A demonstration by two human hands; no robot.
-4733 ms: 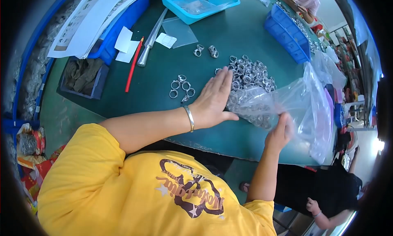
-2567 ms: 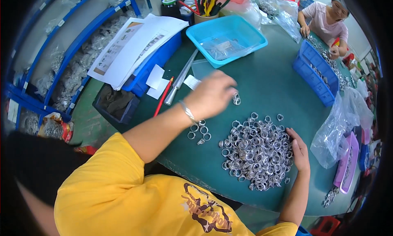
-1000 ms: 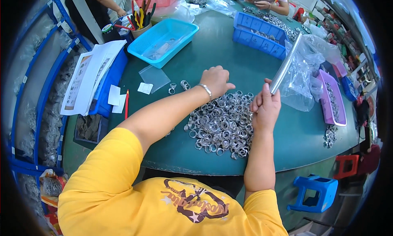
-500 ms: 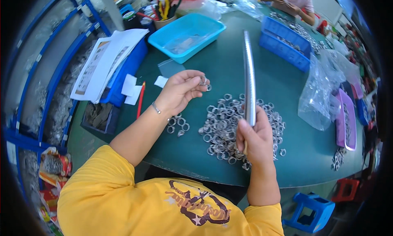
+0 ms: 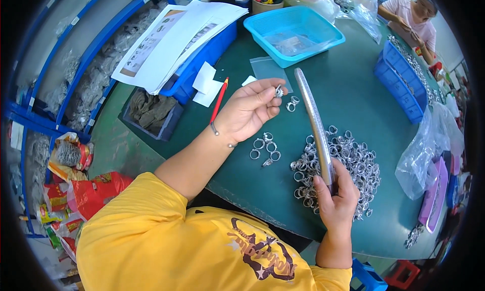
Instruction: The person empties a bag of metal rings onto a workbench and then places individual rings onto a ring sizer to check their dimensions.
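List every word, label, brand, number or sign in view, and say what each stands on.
Yellow shirt: lettering with stars across the front; wording not copied here.
White printed sheets: pictures and fine print, too small to read.
Red bag: print, too blurred to read.
White tags on the blue shelving: too small to read.

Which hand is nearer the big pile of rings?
Right. Your right hand overlaps the big pile of rings in this view, gripping a metal rod; your left hand is up and to the left, pinching a ring.
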